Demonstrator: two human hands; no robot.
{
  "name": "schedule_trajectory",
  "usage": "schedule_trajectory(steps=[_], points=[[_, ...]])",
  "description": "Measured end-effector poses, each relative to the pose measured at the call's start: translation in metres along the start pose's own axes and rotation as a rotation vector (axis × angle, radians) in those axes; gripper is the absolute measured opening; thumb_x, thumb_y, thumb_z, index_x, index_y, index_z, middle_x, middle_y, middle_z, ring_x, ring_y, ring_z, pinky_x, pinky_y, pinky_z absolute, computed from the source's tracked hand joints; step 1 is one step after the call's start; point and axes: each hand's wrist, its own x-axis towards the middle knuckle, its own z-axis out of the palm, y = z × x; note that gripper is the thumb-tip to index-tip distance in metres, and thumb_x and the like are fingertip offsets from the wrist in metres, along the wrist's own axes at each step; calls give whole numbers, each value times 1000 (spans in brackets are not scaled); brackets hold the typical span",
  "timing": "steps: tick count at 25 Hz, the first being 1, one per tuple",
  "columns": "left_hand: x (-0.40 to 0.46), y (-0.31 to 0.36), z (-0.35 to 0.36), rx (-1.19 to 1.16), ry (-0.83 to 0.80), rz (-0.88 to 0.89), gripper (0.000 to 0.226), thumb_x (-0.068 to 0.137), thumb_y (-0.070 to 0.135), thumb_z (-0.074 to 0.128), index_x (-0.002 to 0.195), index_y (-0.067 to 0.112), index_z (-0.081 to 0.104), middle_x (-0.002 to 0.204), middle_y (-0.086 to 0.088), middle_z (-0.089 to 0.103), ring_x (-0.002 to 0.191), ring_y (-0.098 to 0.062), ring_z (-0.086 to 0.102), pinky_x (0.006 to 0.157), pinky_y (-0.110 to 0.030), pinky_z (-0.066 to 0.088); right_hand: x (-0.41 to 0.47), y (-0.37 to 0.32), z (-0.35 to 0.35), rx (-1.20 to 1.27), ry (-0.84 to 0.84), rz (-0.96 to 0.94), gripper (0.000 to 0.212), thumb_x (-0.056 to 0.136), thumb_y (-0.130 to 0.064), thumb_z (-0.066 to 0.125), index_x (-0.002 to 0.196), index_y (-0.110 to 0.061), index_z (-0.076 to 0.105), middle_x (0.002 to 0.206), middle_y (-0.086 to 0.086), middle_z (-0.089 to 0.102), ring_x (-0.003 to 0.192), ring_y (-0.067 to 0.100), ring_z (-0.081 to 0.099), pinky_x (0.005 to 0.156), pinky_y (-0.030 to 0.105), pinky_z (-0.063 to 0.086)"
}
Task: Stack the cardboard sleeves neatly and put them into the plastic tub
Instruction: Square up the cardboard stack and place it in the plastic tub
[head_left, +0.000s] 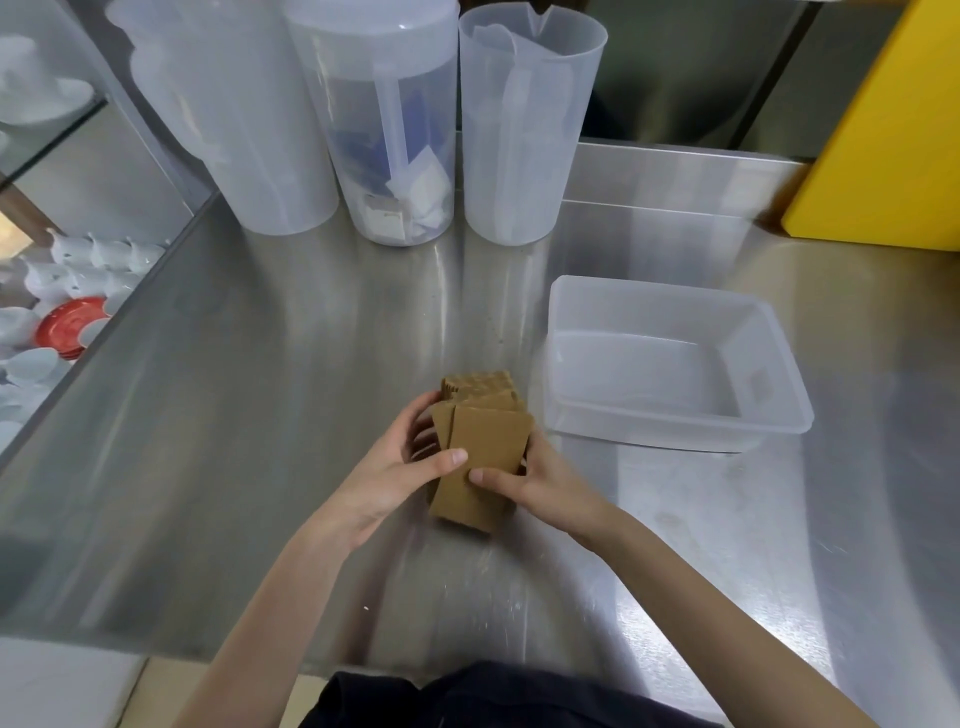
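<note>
Two hands at centre frame, both clamped on one bundle of cardboard sleeves (480, 447). Left hand (400, 467) wraps the bundle's left side, thumb pressed on the top sleeve; right hand (540, 480) holds the right side, thumb likewise on top. Bundle uneven, edges fanned, far sleeves showing corrugated ends. Its lower end sits at or just above the steel worktop (234, 415); cannot tell which. Plastic tub (675, 431) just right of the bundle, nothing inside. Three translucent jugs (524, 156) along the top of the frame. Yellow box (893, 156) upper right.
</note>
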Motion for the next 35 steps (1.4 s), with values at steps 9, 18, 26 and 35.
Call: schedule_trajectory(steps=[9, 18, 26, 35], points=[[-2, -11, 21, 135, -13, 72, 87, 81, 1, 58, 139, 29, 0, 117, 28, 40, 95, 29, 46, 83, 5, 37, 3, 10, 9, -275, 45, -140, 108, 63, -46, 62, 143, -11, -2, 146, 7, 18, 137, 15, 26, 114, 30, 27], [-6, -14, 19, 275, 66, 187, 88, 73, 8, 69, 123, 55, 14, 124, 28, 38, 114, 11, 45, 92, -6, 42, 0, 24, 5, -225, 100, -190, 94, 62, -30, 74, 135, -17, 16, 135, 9, 40, 123, 13, 45, 107, 29, 40], [-2, -11, 19, 368, 38, 203, 82, 70, 6, 72, 115, 48, 19, 115, 27, 41, 99, 25, 46, 80, 7, 33, 4, 30, 6, -247, 93, -178, 87, 67, -33, 71, 132, -16, 16, 131, -1, 44, 121, 6, 48, 105, 31, 42], [2, -13, 10, 324, 40, 165, 75, 60, 15, 77, 107, 40, 25, 110, 19, 44, 88, 21, 53, 75, 1, 41, 10, 31, -8, -368, 39, -126, 92, 57, -36, 74, 132, -14, 24, 133, 9, 45, 123, 20, 47, 105, 40, 41]])
